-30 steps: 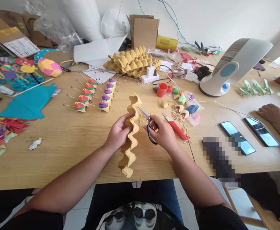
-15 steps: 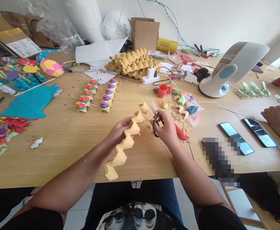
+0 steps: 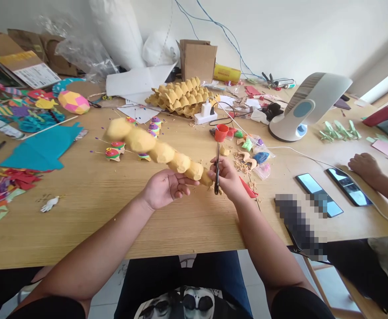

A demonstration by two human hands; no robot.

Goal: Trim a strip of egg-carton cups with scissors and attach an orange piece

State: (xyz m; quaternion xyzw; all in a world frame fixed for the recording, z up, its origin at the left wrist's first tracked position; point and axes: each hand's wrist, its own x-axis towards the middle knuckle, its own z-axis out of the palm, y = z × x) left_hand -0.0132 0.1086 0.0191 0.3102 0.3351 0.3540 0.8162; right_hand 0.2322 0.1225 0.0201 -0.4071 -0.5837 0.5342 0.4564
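My left hand (image 3: pixel 164 188) holds a long yellow egg-carton strip (image 3: pixel 154 148) near its right end, fingers curled under it. The strip is turned bumps-up and slants up to the left over the table. My right hand (image 3: pixel 229 177) grips black-handled scissors (image 3: pixel 217 170), blades pointing up and away, right at the strip's right end. Behind the strip stand two rows of small painted egg-cup figures (image 3: pixel 114 153) with pins.
A wooden table (image 3: pixel 91 208) holds a stack of egg trays (image 3: pixel 180 93), a red cup (image 3: pixel 221 132), a white fan (image 3: pixel 308 106), two phones (image 3: pixel 316 194), a red utility knife (image 3: pixel 246 187) and coloured paper scraps (image 3: pixel 1 186). Another person's hand (image 3: pixel 365 166) rests at the right.
The strip has been flipped over and swung up to the left, now bumps-up. My left hand shifted to its right end. The scissors turned upright beside it. The camera tilted slightly.
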